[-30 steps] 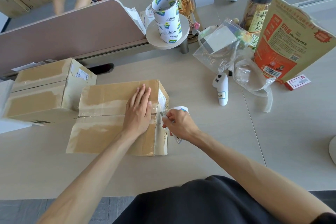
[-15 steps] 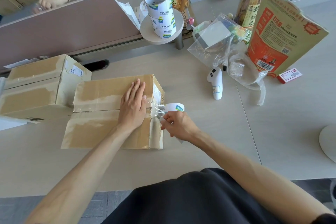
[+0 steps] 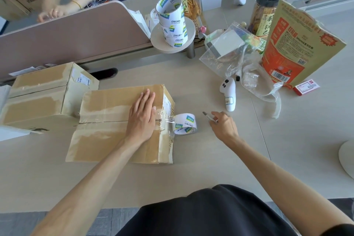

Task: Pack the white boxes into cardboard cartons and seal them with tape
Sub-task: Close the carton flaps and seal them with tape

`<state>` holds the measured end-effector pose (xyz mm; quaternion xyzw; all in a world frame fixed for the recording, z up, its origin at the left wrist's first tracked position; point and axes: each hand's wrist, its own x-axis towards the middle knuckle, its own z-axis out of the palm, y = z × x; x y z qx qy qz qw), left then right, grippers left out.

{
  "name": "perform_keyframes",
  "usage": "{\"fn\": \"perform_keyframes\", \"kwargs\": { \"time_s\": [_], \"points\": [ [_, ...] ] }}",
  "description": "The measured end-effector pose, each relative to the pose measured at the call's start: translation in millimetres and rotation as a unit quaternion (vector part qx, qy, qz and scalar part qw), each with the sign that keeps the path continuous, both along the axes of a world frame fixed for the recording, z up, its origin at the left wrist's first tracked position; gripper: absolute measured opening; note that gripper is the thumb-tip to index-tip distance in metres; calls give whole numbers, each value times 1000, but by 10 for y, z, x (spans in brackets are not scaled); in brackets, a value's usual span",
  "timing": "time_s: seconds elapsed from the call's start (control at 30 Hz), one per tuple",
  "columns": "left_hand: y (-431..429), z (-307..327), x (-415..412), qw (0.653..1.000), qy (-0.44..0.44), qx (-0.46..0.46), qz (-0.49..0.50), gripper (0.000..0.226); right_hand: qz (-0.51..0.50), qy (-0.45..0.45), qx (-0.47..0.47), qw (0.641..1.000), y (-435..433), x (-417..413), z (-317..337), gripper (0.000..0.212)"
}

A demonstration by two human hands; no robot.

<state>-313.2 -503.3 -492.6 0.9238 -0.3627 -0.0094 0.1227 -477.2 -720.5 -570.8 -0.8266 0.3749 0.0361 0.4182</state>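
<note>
Sealed carton (image 3: 40,94): sits at the far left, taped shut, touching the carton being worked on.

Carton being taped (image 3: 115,126): lies in the middle of the table (image 3: 191,168), flaps closed. No white boxes show; they may be inside.

Left hand (image 3: 142,119): flat, fingers together, pressing the tape down on top. If it lifts too soon, the flaps may pop up.

Tape roll (image 3: 185,124): hangs off the carton's right side by a clear strip. Its pull may peel or wrinkle the tape.

Right hand (image 3: 223,124): pinches a small cutter (image 3: 207,116), just right of the roll. A bad cut could nick a finger or tear the strip crooked.
</note>
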Motion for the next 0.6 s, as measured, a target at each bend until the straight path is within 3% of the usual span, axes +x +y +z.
{"fn": "perform_keyframes", "kwargs": {
  "time_s": [0.13, 0.23, 0.33, 0.47, 0.6],
  "points": [
    [4, 3, 1, 1000, 0, 3, 0, 57, 29, -8, -63, 998, 7, 21, -78, 30],
    [1, 4, -2, 1000, 0, 4, -2, 56, 34, -129, -121, 984, 108, 180, -37, 25],
    [1, 5, 1, 1000, 2, 5, 0, 57, 129, -186, -72, 971, 234, 427, 165, 35],
    [2, 6, -2, 1000, 6, 1, -2, 56, 277, -72, 3, 958, 308, 672, 380, 39],
    [0, 11, -5, 1000, 8, -1, 1, 56, 296, -54, 72, 951, 298, 729, 397, 29]
  ]
}}
